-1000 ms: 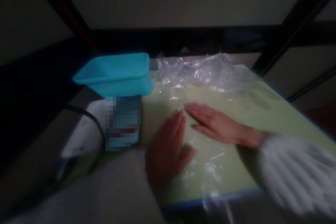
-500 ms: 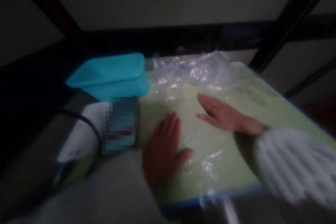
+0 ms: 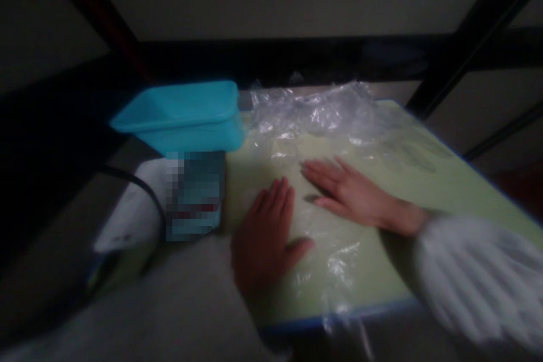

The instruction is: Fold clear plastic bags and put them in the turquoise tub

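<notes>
A sheet of clear plastic film (image 3: 339, 263) lies over the pale yellow tabletop (image 3: 394, 277), its lower end hanging past the blue front edge. My left hand (image 3: 267, 237) rests palm down on it, fingers stretched forward and thumb out to the right. To its right, my right hand (image 3: 350, 189) is also flat and palm down, its fingers pointing left and slightly spread. Neither hand holds anything. More clear plastic (image 3: 326, 113) is crumpled along the far side of the table, beyond both hands. The film's exact outline is hard to make out.
An aqua plastic basin (image 3: 182, 119) stands at the back left. In front of it lie a pixelated flat item (image 3: 197, 198) and a whitish sheet (image 3: 136, 198), with a black cable (image 3: 144, 189) across it. Dark frame bars and a wall stand behind the table.
My right hand has slid left and a little nearer across the film, its fingers now more spread. My left hand stays in almost the same place. The whole view has shifted slightly.
</notes>
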The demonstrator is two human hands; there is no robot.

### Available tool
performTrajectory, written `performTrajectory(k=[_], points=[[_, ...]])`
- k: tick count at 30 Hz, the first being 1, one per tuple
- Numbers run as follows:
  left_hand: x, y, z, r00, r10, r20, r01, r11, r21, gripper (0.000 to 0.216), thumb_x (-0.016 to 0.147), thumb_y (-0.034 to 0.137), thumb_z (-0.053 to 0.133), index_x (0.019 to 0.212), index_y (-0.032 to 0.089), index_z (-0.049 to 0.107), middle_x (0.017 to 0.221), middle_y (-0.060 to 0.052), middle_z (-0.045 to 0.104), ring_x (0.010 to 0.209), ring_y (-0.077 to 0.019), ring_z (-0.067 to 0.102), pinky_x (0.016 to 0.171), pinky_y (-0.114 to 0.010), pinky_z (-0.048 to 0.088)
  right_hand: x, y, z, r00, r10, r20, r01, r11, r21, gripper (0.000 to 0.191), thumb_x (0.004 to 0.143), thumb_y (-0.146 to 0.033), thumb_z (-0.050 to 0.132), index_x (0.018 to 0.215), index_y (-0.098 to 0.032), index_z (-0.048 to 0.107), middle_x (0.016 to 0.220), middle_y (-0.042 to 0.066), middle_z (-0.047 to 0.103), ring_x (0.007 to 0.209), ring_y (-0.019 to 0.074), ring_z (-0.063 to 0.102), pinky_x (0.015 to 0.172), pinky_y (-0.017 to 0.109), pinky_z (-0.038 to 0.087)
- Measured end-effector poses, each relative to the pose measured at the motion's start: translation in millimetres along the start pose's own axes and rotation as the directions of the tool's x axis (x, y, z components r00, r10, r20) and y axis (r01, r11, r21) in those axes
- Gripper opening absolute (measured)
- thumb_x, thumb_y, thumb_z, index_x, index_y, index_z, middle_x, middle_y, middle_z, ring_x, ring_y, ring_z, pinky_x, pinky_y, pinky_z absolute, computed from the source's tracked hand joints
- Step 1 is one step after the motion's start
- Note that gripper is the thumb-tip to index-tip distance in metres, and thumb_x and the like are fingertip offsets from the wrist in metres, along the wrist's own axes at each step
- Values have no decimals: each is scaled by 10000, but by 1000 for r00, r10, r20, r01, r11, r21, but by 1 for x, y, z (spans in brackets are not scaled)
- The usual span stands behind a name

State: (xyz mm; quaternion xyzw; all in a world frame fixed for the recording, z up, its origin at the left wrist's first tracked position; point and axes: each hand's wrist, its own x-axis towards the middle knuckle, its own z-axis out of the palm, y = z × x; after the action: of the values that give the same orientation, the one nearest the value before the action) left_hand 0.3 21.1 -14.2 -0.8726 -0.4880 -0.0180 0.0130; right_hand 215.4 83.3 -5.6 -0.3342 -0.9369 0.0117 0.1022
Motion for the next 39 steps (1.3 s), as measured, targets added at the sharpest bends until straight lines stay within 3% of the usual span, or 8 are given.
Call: performTrajectory(k=[7, 16, 31, 34, 39], points=[[-2, -1, 2, 1000, 4, -11, -4, 1000, -9, 855, 809, 614, 494, 1388, 6, 336, 1498, -231, 242, 1391, -346, 235, 1119, -486, 291, -1, 7, 8, 1000, 13, 22, -12, 998, -57, 640, 957, -539, 261, 1402, -95, 381, 1492, 168, 302, 1379, 278, 283, 1111, 552, 185], [-1, -1, 1, 1000, -13, -10, 13, 999, -51, 843, 813, 633, 473, 1378, 21, 344, 1501, -227, 246, 1396, -341, 224, 1125, -488, 280, -11, 18, 2, 997, 74, 18, -69, 976, -206, 683, 942, -588, 219, 1400, -112, 393, 1497, 162, 295, 1375, 311, 279, 1098, 557, 211], [-2, -1, 2, 1000, -3, -4, 3, 999, -36, 847, 816, 626, 482, 1383, 16, 331, 1503, -237, 226, 1397, -346, 210, 1121, -499, 281, -35, 55, -9, 945, 325, 35, -298, 901, -314, 761, 899, -664, 178, 1375, -128, 432, 1462, 185, 356, 1354, 349, 311, 1061, 614, 250], [-2, -1, 2, 1000, -1, -9, 1, 999, -39, 846, 817, 626, 482, 1385, 18, 330, 1503, -235, 228, 1400, -343, 205, 1123, -497, 276, -31, 52, -11, 958, 286, 8, -274, 925, -264, 761, 906, -650, 210, 1392, -95, 399, 1458, 206, 353, 1352, 350, 315, 1075, 612, 217], [-2, -1, 1, 999, 14, -29, -16, 998, -54, 827, 822, 625, 473, 1373, 20, 350, 1494, -238, 253, 1398, -342, 216, 1119, -502, 279, -17, 34, -16, 998, 39, 54, -38, 999, -16, 698, 929, -586, 299, 1442, -113, 310, 1495, 159, 304, 1384, 279, 268, 1111, 486, 262]])
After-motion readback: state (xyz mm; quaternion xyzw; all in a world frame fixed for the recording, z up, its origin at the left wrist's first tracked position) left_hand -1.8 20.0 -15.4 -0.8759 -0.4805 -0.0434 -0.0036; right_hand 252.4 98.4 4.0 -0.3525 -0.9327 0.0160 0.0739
